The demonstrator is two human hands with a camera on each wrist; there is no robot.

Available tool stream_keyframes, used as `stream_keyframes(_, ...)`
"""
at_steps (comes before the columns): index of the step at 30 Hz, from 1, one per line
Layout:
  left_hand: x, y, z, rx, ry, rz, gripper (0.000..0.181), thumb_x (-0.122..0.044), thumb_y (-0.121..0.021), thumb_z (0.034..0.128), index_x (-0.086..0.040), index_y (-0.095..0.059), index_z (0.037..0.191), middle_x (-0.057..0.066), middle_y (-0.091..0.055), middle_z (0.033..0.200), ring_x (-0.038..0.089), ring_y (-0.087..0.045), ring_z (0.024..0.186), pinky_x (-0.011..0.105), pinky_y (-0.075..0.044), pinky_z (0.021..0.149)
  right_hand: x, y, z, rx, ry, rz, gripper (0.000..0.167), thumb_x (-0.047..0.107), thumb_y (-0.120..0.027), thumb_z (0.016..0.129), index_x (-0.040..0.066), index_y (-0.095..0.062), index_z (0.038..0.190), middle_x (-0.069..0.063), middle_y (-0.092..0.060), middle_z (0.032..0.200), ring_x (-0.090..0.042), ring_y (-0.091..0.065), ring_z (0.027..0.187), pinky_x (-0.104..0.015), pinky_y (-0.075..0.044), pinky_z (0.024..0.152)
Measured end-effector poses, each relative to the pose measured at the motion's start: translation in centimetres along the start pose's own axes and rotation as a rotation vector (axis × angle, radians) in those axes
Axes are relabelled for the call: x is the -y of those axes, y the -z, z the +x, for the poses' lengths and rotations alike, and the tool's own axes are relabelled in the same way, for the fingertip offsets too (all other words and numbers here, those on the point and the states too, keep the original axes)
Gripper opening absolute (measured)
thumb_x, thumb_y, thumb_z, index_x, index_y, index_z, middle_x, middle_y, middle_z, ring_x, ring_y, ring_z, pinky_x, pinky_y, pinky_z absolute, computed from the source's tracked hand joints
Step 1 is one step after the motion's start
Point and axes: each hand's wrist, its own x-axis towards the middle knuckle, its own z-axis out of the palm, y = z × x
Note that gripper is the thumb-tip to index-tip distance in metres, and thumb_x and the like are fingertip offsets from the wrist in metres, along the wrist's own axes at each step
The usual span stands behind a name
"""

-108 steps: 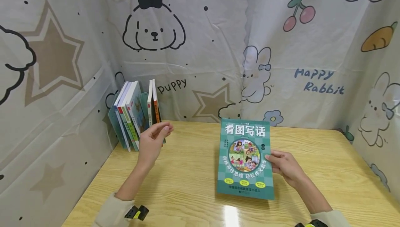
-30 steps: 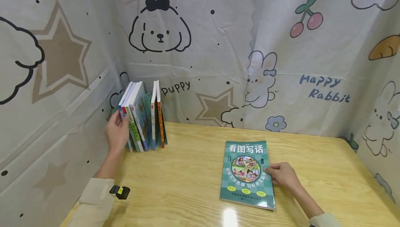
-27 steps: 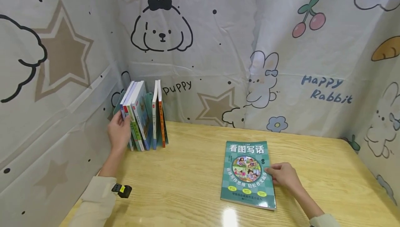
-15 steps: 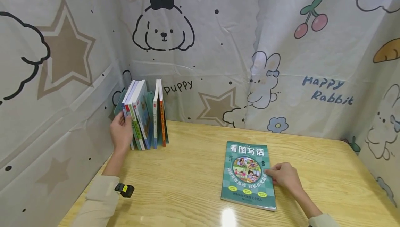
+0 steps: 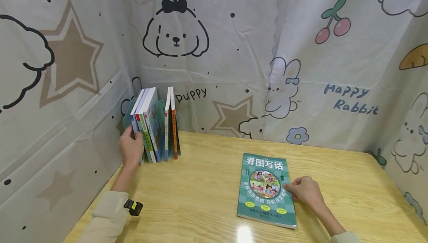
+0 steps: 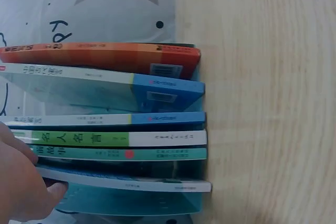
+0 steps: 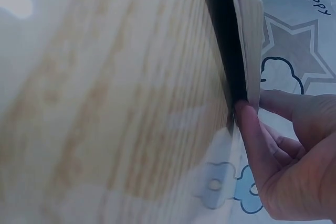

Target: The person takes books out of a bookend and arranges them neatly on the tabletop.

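My left hand (image 5: 131, 148) is at the left end of a row of upright books. It pinches the outermost thin book (image 6: 131, 181), which has a pale spine, with a finger and thumb on either side. This book's lower end juts slightly past its neighbours in the left wrist view. Across the table, my right hand (image 5: 305, 191) pinches the right edge of a teal paperback book (image 5: 264, 207) with a round picture panel on its cover. The right wrist view shows the page edge (image 7: 252, 40) between thumb and fingers. The cover faces up.
A teal book rack (image 6: 131, 203) holds the row, including a green-and-white-spined book (image 6: 84, 138), a white-and-blue one (image 6: 168, 90) and an orange one (image 6: 121, 53). A printed cloth (image 5: 217, 49) walls the back and sides of the wooden table (image 5: 190, 191).
My left hand has gone from in front of the row's right end to its left end and taken hold of the outermost book. My right hand has lowered the teal paperback toward the table.
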Motion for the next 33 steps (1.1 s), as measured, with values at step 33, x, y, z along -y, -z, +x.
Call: stream_keyframes(33,-1.0,1.8,-1.6,-0.247,-0.021,-0.079,0.024,-0.012,-0.048,0.1047,0.007,-0.063,0.104,0.011,-0.059,0.081,0.012,-0.042,0.065,0.022,-0.030,0.054,-0.9,0.9,-0.3,-0.057,0.106,-0.004,0.023,0.019,-0.069,0.094,-0.003,-0.075,0.095,0.000,-0.069,0.071,-0.014,-0.061,0.064,-0.030,-0.048,0.059)
